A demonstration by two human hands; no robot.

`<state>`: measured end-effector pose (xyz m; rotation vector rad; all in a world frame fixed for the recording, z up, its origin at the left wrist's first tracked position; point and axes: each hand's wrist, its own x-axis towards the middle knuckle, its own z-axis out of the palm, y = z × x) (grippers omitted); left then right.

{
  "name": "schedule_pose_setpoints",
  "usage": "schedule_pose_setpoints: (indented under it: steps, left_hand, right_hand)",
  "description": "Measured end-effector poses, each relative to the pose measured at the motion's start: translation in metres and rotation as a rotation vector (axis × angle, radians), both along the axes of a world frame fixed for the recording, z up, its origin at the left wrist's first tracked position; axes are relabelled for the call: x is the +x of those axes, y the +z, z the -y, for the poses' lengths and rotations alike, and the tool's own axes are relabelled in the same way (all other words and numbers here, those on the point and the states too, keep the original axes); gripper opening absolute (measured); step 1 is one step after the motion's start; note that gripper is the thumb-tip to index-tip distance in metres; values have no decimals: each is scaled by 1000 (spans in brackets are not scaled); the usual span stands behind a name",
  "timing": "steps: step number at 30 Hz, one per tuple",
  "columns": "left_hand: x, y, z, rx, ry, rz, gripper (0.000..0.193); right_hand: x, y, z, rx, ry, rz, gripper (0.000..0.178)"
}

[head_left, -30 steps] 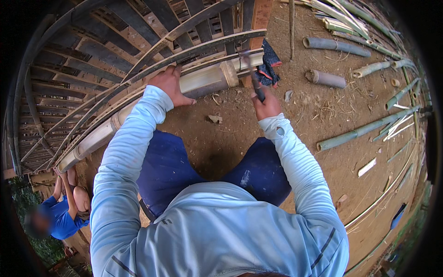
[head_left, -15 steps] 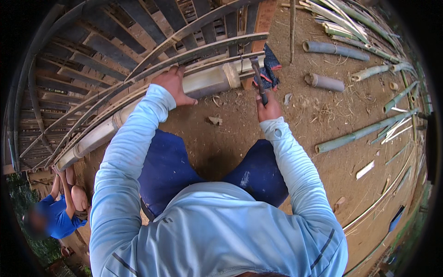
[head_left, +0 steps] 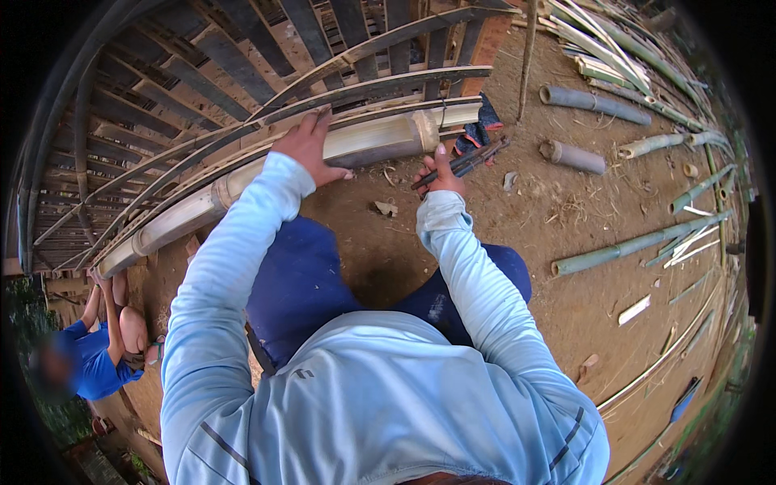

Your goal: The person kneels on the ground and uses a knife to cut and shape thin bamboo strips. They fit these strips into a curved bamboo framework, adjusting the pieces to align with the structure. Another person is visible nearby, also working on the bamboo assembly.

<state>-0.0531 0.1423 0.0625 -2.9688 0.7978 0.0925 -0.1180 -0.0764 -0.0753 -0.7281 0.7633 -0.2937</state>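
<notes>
A long split bamboo pole (head_left: 372, 139) runs along the near edge of a slatted bamboo frame (head_left: 226, 69), its pale inner side showing. My left hand (head_left: 301, 149) spans the pole, fingers over the far edge and thumb at the near side, gripping it. Just off the pole's right end, my right hand (head_left: 440, 175) is closed around a dark hammer (head_left: 471, 159), held slantwise. A dark cloth with red edging (head_left: 487, 121) lies behind the hammer. At the far left, a person in a blue shirt (head_left: 101, 356) has both hands at the pole's other end.
Cut bamboo tubes (head_left: 594, 105) and a short brown piece (head_left: 572, 157) lie on the dirt at the right. A green pole (head_left: 618, 249) and pale split strips (head_left: 602, 40) lie farther out. A thin upright stick (head_left: 527, 61) stands beside the frame.
My right hand has drawn nearer and to the left, and the hammer has swung from upright to slantwise. My left hand stays on the pole; the whole view has shifted slightly.
</notes>
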Motion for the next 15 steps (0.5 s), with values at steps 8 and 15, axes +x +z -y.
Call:
schedule_pose_setpoints:
  steps: [8, 15]
  left_hand:
    - [-88, -53, -159, -1219, 497, 541, 30]
    - [-53, -166, -368, -1350, 1749, 312, 92]
  right_hand:
    - [21, 17, -20, -59, 57, -120, 52]
    - [29, 23, -29, -71, 48, -72, 50]
